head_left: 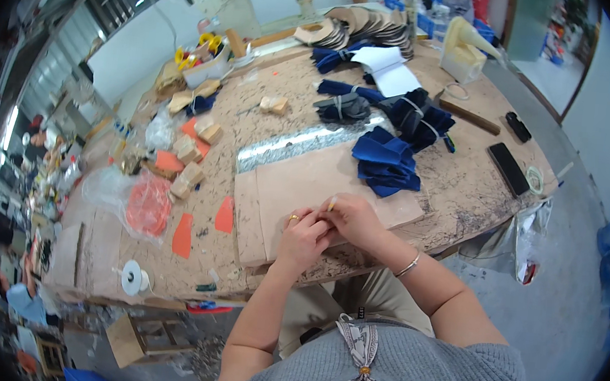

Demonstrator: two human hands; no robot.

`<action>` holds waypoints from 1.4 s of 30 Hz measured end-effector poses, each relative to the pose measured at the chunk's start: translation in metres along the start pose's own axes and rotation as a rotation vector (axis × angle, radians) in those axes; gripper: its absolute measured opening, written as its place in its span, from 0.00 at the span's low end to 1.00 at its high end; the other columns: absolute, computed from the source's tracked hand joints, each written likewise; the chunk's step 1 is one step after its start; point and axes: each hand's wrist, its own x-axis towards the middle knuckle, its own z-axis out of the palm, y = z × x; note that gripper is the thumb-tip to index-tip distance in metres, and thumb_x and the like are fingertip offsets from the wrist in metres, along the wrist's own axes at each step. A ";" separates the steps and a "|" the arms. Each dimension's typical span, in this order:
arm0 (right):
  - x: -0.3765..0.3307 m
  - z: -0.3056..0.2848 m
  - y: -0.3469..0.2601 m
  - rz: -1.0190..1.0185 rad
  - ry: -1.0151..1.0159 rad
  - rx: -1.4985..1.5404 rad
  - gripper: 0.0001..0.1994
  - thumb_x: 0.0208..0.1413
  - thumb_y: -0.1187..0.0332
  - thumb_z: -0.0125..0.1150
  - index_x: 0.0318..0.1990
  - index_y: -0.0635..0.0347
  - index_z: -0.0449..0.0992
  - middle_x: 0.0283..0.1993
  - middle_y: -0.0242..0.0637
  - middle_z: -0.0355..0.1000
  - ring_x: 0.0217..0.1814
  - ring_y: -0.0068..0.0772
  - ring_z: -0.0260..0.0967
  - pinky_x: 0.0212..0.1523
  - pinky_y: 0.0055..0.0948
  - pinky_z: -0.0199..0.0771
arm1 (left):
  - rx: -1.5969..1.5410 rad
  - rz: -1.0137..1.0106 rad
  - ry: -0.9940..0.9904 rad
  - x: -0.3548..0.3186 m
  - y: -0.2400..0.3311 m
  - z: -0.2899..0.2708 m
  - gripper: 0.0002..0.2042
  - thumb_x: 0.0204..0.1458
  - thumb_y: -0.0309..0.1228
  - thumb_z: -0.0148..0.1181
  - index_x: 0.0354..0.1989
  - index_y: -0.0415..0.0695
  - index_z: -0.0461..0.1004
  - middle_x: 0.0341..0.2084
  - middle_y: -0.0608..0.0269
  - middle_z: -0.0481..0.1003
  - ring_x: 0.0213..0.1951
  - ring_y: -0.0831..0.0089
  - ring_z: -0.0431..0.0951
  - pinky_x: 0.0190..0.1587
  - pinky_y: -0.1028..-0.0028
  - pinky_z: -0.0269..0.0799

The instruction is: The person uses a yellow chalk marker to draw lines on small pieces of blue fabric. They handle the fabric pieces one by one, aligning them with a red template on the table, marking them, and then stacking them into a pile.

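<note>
My left hand (303,236) and my right hand (353,220) meet over the front part of a flat tan board (298,182) on the worktable. Both have their fingers curled and pinched together, the tips almost touching. A tiny pale yellowish bit (331,203) shows at the right fingertips; its kind is too small to tell. Whatever the left fingers grip is hidden behind them. Just beyond the right hand lies a stack of folded blue fabric pieces (385,161), partly over the board. A shiny metal strip (309,147) runs along the board's far edge.
Tied dark fabric bundles (418,117), a white paper (386,70) and a wooden stick (470,117) lie farther back. A black phone (508,169) rests at right. Orange pieces (182,236), wooden blocks (186,180), a plastic bag (146,204) and a white spool (135,278) are at left.
</note>
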 end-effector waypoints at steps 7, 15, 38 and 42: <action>-0.013 -0.021 -0.004 0.123 0.180 0.224 0.03 0.52 0.77 0.65 0.34 0.60 0.78 0.31 0.42 0.76 0.35 0.39 0.75 0.35 0.33 0.73 | -0.169 -0.069 0.070 0.002 0.008 -0.009 0.10 0.48 0.28 0.68 0.40 0.45 0.81 0.50 0.57 0.78 0.53 0.57 0.74 0.59 0.58 0.66; -0.059 -0.117 0.053 0.282 0.655 0.041 0.03 0.59 0.75 0.64 0.40 0.62 0.79 0.30 0.29 0.75 0.29 0.15 0.68 0.32 0.18 0.69 | 0.223 -0.222 0.232 0.013 -0.016 -0.053 0.21 0.46 0.30 0.72 0.51 0.45 0.78 0.57 0.56 0.73 0.60 0.57 0.70 0.62 0.58 0.64; -0.074 -0.127 0.056 0.320 0.513 -0.069 0.05 0.55 0.73 0.67 0.38 0.61 0.79 0.31 0.40 0.76 0.27 0.33 0.73 0.30 0.30 0.71 | -0.015 0.336 -0.624 0.245 0.013 0.033 0.41 0.37 0.39 0.77 0.65 0.53 0.68 0.56 0.56 0.73 0.59 0.58 0.71 0.62 0.63 0.65; -0.075 -0.126 0.058 0.285 0.555 -0.068 0.05 0.56 0.73 0.67 0.38 0.61 0.79 0.31 0.41 0.76 0.27 0.35 0.73 0.30 0.31 0.72 | 0.092 0.135 -0.985 0.261 0.022 0.057 0.49 0.28 0.50 0.80 0.65 0.49 0.66 0.59 0.50 0.71 0.63 0.55 0.68 0.63 0.62 0.64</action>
